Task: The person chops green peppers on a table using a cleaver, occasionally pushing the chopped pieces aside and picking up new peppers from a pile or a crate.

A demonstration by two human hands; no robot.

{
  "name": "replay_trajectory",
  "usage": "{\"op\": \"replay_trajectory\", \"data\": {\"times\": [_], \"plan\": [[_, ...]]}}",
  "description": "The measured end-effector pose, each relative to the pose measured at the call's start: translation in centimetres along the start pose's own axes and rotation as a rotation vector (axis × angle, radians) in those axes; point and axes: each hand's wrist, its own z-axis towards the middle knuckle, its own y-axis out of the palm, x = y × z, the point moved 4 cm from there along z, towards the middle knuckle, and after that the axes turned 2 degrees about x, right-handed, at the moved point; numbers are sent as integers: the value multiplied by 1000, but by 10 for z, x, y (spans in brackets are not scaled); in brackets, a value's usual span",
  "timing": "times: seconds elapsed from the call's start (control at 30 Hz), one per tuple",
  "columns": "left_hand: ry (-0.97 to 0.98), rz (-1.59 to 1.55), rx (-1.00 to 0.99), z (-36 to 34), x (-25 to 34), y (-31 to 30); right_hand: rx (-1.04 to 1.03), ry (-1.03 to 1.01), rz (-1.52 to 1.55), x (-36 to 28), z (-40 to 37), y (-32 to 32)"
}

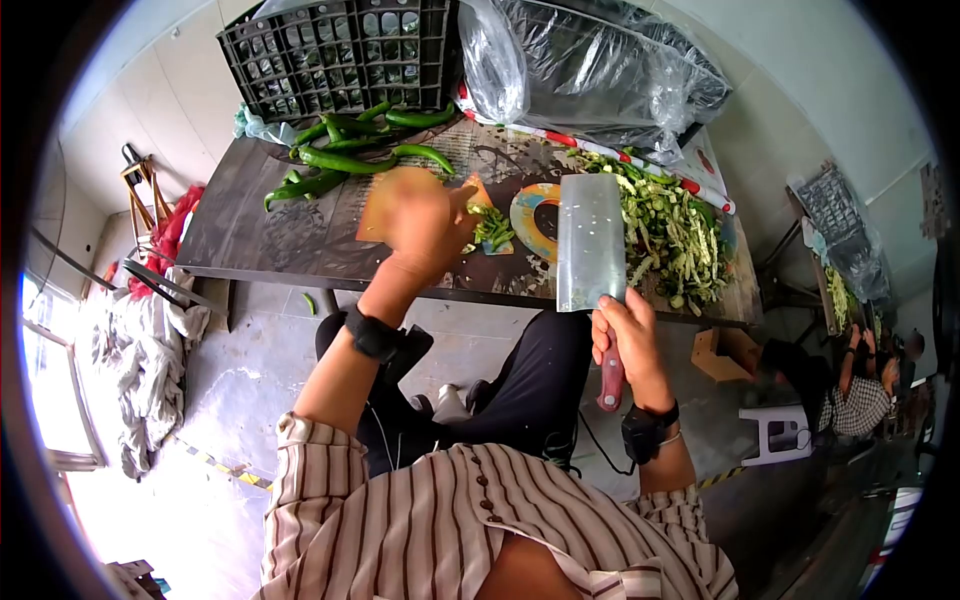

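Note:
My right hand point(630, 335) is wrapped round the dark red handle of a cleaver point(590, 240). The broad blade points away from me, dotted with small bits. Over an orange board point(374, 218) is my left hand point(428, 222), partly blurred, its visible fingers apart beside chopped green pepper pieces point(492, 228). Whole long green peppers point(345, 160) lie in a loose pile beyond it. A heap of cut green peppers point(675, 235) covers the right side of the table, next to the blade. Between the pieces and the blade sits a yellow-and-blue ring-shaped patch point(526, 222).
A black plastic crate point(335, 60) stands at the table's back left. Another crate lined with clear plastic point(610, 70) is at the back right. The dark wooden table point(240, 225) ends just before my knees. Another person point(860, 400) and a white stool point(778, 432) are at the right.

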Motion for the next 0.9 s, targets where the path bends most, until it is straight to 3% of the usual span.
{"op": "replay_trajectory", "data": {"times": [0.03,0.13,0.17,0.4,0.67,0.9], "plan": [[67,31,73,0,-2,-11,-58,-23,-29,1,2,2],[-3,47,56,-9,-20,-33,-231,-50,-113,1,5,16],[38,43,143,-15,-31,-36,-301,-36,-159,1,7,23],[-113,144,81,-53,-53,-67,-589,88,-321,4,26,80],[-103,120,171,-64,-70,-84,-410,186,-306,1,57,75],[-8,236,37,-4,-70,-68,-249,91,-258,-8,57,47]]}}
